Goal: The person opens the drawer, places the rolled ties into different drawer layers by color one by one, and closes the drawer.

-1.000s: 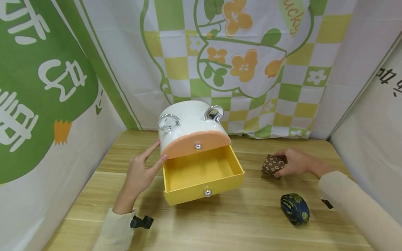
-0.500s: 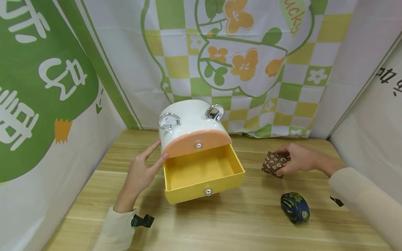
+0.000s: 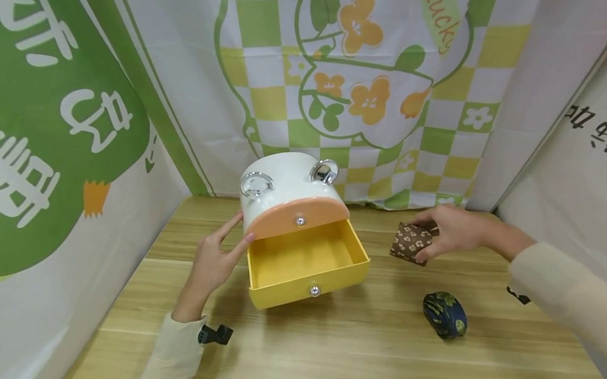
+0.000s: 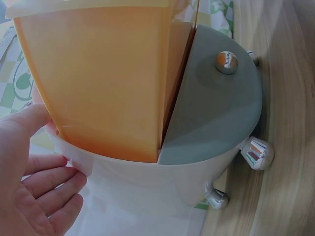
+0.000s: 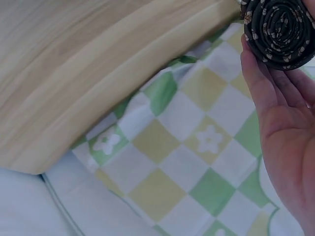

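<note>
A small white drawer cabinet (image 3: 289, 178) with silver loops on top stands at the table's centre-left. Its yellow lower drawer (image 3: 308, 262) is pulled out, with bare inside showing; the orange upper drawer (image 3: 277, 219) is closed. My left hand (image 3: 213, 264) rests against the cabinet's left side, thumb at the front rim, fingers spread along the wall. My right hand (image 3: 455, 234) holds a rolled brown necktie (image 3: 410, 242) with small pale flowers, slightly above the table; its spiral end (image 5: 280, 32) shows in the right wrist view. A rolled navy patterned necktie (image 3: 444, 315) lies nearer the front.
The wooden table (image 3: 358, 347) runs back to a checked, flowered curtain (image 3: 370, 158). Printed cloth walls stand left and right. A green-grey drawer front (image 4: 216, 103) with a silver knob and silver feet (image 4: 258, 153) show in the left wrist view.
My right hand has lifted the brown rolled necktie slightly off the table and turned it, its sleeve shifting right. My left hand, the cabinet and the navy necktie stay put.
</note>
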A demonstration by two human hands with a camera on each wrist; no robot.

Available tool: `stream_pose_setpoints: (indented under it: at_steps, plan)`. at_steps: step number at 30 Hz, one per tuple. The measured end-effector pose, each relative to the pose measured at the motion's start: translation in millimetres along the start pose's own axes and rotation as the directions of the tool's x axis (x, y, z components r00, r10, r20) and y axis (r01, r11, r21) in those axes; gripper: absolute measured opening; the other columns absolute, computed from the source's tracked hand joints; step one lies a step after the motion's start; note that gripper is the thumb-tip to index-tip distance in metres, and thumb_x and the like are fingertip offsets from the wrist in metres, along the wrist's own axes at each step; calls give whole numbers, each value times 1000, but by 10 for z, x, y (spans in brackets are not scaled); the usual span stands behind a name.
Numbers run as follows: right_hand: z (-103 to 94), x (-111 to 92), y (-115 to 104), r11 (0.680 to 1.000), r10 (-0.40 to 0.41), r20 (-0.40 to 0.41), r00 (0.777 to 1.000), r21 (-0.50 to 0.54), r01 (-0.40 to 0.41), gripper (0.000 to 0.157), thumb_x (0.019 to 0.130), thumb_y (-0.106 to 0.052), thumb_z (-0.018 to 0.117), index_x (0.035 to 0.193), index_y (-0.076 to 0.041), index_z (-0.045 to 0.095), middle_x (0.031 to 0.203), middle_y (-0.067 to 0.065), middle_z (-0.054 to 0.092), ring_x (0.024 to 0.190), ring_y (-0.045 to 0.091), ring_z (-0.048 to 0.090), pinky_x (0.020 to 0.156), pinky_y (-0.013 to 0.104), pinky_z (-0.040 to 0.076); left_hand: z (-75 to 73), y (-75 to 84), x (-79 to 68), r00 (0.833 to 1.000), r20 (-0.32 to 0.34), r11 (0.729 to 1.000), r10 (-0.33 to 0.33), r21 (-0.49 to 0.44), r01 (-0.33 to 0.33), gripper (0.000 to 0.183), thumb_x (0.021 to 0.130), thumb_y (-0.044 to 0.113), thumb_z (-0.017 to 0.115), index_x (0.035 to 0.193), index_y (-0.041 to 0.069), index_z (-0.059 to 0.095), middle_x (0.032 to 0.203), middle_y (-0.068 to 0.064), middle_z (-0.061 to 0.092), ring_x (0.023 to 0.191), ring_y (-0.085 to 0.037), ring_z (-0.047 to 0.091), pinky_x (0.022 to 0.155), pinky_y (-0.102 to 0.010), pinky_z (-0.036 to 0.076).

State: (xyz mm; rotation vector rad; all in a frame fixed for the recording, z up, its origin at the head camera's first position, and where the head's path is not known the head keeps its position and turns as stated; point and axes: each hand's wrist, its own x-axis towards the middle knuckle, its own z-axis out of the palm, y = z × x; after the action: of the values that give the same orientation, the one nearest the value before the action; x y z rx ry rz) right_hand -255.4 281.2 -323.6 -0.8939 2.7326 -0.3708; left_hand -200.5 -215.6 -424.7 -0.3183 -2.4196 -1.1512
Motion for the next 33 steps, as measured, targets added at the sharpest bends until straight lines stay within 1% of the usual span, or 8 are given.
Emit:
stream_pose_setpoints:
  at_steps: [2, 11, 18, 21, 24, 28, 31, 33]
  plan:
    - [-54, 3, -61, 1000, -1, 4, 1000, 8, 1, 88, 78, -61, 88, 140, -2, 66, 124, 5, 77, 102, 12, 71, 85, 36, 61, 5, 8, 7, 1000, 3, 1000, -3, -3, 3, 61, 99, 36, 76, 152, 12, 58, 156, -11, 57, 142, -42, 56, 115, -64, 47]
    - [-251, 155, -322, 997, -82, 14, 997, 4, 82, 84, 80, -54, 88, 139, 2, 65, 125, 8, 77, 111, 22, 74, 95, 47, 63, -2, -9, -2, 1000, 10, 1000, -14, -7, 14, 62, 99, 36, 76, 153, 13, 57, 157, -12, 56, 139, -42, 58, 115, -66, 46]
    - [-309, 305, -498, 990, -141, 32, 990, -17, 141, 83, 79, -56, 89, 139, -3, 67, 122, 2, 78, 106, 15, 74, 91, 40, 64, -5, -7, 5, 1000, 5, 1000, -3, -8, 3, 61, 99, 36, 76, 152, 13, 58, 156, -10, 57, 134, -39, 63, 115, -64, 47]
    - [-322, 379, -577, 988, -153, 40, 987, -9, 154, 82, 79, -55, 89, 139, -4, 67, 122, 2, 78, 105, 13, 73, 91, 39, 64, -3, -5, 8, 1000, 0, 1000, 0, -4, 0, 61, 99, 36, 76, 152, 13, 58, 155, -10, 57, 128, -36, 66, 114, -64, 48]
    - [-329, 455, -668, 986, -166, 54, 985, -7, 167, 80, 79, -53, 89, 139, -4, 67, 120, 1, 78, 102, 12, 73, 89, 38, 63, -4, -3, 8, 1000, -3, 1000, -1, -8, 1, 60, 98, 35, 77, 152, 13, 59, 155, -10, 58, 102, -36, 71, 113, -63, 49]
    - [-316, 561, -794, 980, -195, 72, 978, -25, 198, 77, 79, -51, 89, 138, -6, 68, 116, -1, 79, 96, 8, 71, 85, 34, 62, -7, 1, 8, 1000, -3, 1000, -1, -9, 1, 60, 98, 36, 77, 152, 13, 59, 155, -10, 58, 98, -40, 71, 113, -63, 49]
    - [-291, 647, -891, 976, -210, 89, 974, -30, 214, 76, 80, -50, 88, 139, -8, 68, 112, -4, 79, 92, 6, 69, 83, 30, 61, -9, 2, 10, 1000, -4, 1000, 0, -4, 0, 61, 98, 36, 77, 151, 13, 59, 155, -10, 58, 127, -40, 67, 114, -63, 48]
    - [-261, 705, -955, 975, -220, 101, 970, -15, 223, 76, 80, -48, 88, 141, -8, 67, 110, -5, 78, 91, 6, 69, 83, 30, 61, -12, 0, 9, 1000, -2, 1000, -3, -4, 3, 61, 98, 36, 77, 151, 13, 59, 155, -11, 58, 123, -39, 69, 114, -63, 48]
